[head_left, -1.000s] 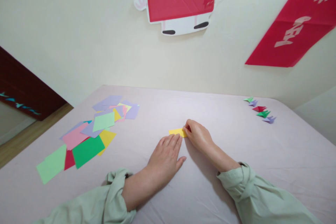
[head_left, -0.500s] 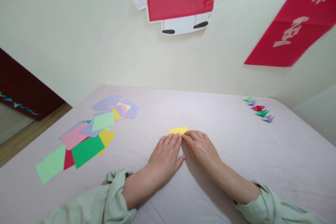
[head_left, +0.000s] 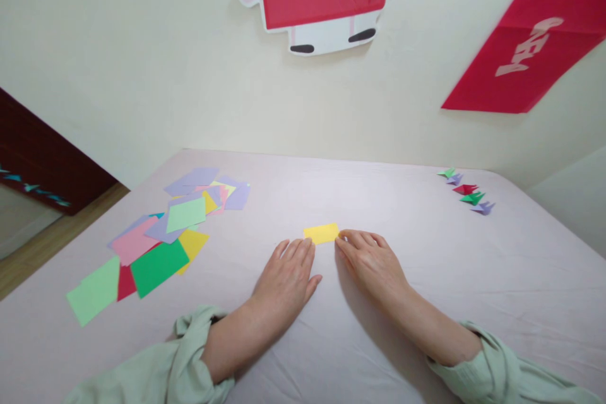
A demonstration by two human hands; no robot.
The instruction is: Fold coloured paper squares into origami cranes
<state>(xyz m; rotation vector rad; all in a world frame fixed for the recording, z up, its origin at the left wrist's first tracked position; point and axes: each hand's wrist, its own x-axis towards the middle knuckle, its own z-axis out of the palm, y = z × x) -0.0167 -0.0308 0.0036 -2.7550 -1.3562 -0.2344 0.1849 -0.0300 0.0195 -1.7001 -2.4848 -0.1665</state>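
Pale cloth [head_left: 379, 202]: yellow paper [head_left: 322, 233] between loose sheets [head_left: 185, 215] and folded figures [head_left: 466, 190].

Pale table [head_left: 279, 189] | left: coloured sheets [head_left: 163, 229] | centre: yellow paper [head_left: 322, 233] | right: 5 folded figures [head_left: 464, 190]

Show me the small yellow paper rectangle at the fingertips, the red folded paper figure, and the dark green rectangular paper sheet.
Small yellow paper rectangle [head_left: 322, 233]: head view, middle of its face.
Red folded paper figure [head_left: 464, 190]: head view, middle of its body.
Dark green rectangular paper sheet [head_left: 160, 268]: head view, middle of its face.
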